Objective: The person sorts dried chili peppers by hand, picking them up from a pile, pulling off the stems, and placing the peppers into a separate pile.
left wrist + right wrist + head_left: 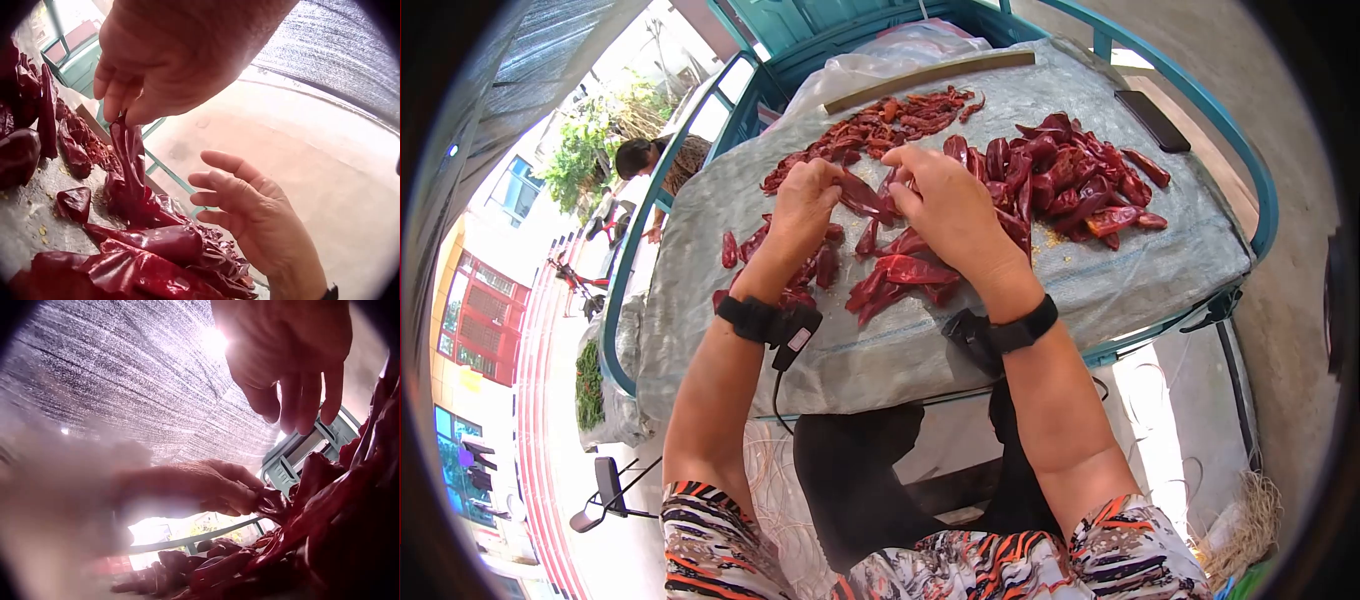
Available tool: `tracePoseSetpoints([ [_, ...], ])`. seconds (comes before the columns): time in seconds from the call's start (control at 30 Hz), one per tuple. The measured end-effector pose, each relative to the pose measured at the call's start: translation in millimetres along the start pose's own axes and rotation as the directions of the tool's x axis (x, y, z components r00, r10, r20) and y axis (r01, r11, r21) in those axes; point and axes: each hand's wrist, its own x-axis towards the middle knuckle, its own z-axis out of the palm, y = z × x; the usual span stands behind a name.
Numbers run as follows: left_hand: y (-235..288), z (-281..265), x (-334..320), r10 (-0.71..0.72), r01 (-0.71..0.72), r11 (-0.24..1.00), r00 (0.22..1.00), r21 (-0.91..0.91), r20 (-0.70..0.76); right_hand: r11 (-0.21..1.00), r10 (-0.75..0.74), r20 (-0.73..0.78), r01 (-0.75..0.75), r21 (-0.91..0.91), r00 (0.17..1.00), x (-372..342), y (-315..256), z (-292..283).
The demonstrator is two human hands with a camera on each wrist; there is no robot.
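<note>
My left hand (805, 205) pinches a dried red chili pepper (858, 193) by one end. In the left wrist view the chili (129, 156) hangs down from the fingertips over other chilies. My right hand (955, 210) is beside it with fingers loosely bent, and the right wrist view shows nothing gripped in that hand (294, 356). Below the two hands lie several large chilies (905, 275) on a grey sheet (860, 365). To the left, partly behind my left forearm, is another group of chilies (825, 265).
A big heap of chilies (1070, 180) lies to the right, and smaller, shrivelled chilies (900, 118) spread at the back before a wooden strip (930, 80). A black phone (1152, 120) rests at the far right. Teal rails (1260, 190) border the cart bed. Another person (685, 160) bends at the left.
</note>
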Motion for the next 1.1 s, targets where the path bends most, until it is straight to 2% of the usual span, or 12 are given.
tracePoseSetpoints([
  [0.13, 8.8, -9.8, -13.0, -0.125, 0.123, 0.96, 0.992, -0.251, 0.009, 0.986, -0.057, 0.089, 0.07, -0.15, 0.994, -3.6, -4.6, 6.9],
  [0.23, 22.7, -21.1, -23.7, -0.204, 0.244, 0.843, 0.97, -0.479, 0.136, 0.997, 0.035, 0.159, -0.023, -0.074, 0.987, 0.9, -7.2, 9.7],
  [0.33, 18.3, -30.1, -26.6, -0.288, 0.307, 0.896, 0.952, -0.321, 0.108, 0.989, -0.068, 0.008, 0.069, -0.128, 0.998, 1.2, -1.5, 16.4],
  [0.43, 1.2, -37.9, -27.7, -0.371, 0.385, 0.904, 0.923, -0.185, 0.105, 0.994, -0.042, -0.052, 0.036, -0.105, 0.998, 2.2, 0.9, 18.4],
  [0.5, -6.4, -27.7, -35.3, -0.071, 0.094, 0.981, 0.988, 0.167, -0.136, 0.996, -0.019, -0.069, 0.013, -0.084, 0.997, 3.3, 0.3, 18.6],
  [0.53, -8.7, -23.5, -37.5, 0.111, -0.03, 0.933, 0.972, 0.359, -0.207, 0.997, -0.011, -0.084, 0.005, -0.074, 0.996, 3.9, -0.1, 18.5],
  [0.63, 0.3, -14.8, -31.6, 0.072, -0.068, 0.997, 0.976, -0.024, 0.206, 0.998, 0.011, -0.117, -0.017, -0.054, 0.993, 5.7, 0.0, 17.5],
  [0.77, 22.7, 13.2, -39.0, -0.051, -0.007, 0.986, 0.935, 0.164, 0.351, 0.997, -0.003, -0.117, -0.005, -0.071, 0.993, 7.0, 3.6, 15.4],
  [0.87, 14.7, 28.0, -41.6, -0.025, 0.008, 0.998, 0.966, 0.065, 0.258, 0.999, -0.021, -0.122, 0.015, -0.052, 0.992, 10.1, 6.6, 15.4],
  [0.97, 23.5, 20.8, -45.8, -0.139, 0.155, 0.986, 0.971, -0.069, 0.194, 1.0, 0.002, -0.117, -0.005, -0.024, 0.993, 13.1, 3.7, 14.0],
  [1.07, 20.0, 8.2, -45.8, -0.073, 0.083, 0.993, 0.99, -0.085, 0.121, 0.997, 0.077, 0.021, -0.077, -0.03, 0.997, 14.8, 1.8, 11.3],
  [1.1, 22.4, 1.7, -42.8, -0.058, 0.08, 0.986, 0.987, -0.148, 0.152, 0.997, 0.072, 0.058, -0.069, -0.044, 0.996, 15.1, 2.1, 11.9],
])
